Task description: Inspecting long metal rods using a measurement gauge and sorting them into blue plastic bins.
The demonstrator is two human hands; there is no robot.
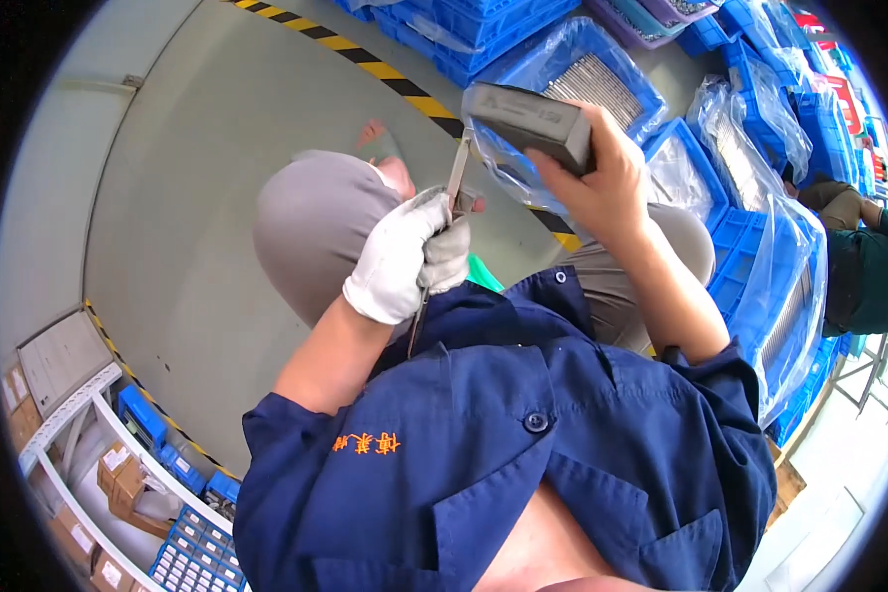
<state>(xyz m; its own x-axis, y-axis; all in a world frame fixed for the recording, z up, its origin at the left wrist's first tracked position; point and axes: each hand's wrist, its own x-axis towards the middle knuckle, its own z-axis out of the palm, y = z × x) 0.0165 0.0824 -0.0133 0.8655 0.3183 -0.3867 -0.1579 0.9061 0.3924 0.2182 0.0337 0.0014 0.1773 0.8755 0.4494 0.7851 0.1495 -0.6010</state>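
My left hand (pixel 409 252), in a white glove, is closed around a slim metal caliper (pixel 459 168). Its flat blade sticks up past the fingers, and a thin end shows below the fist against my jacket. The glove hides the middle of the tool. My bare right hand (pixel 607 183) grips one end of a dark grey rectangular box (pixel 528 118), thumb on the near side. That box is held up to the right of the caliper, apart from it, in front of a blue crate with shiny metal rods (pixel 592 87).
Several blue crates (pixel 730 242), some lined with clear plastic, crowd my right side. More blue crates (pixel 444 30) are stacked ahead. Yellow-black tape (pixel 395 79) crosses the grey floor. A white shelf (pixel 74 414) holds cartons at lower left. Another person (pixel 863 266) is at far right.
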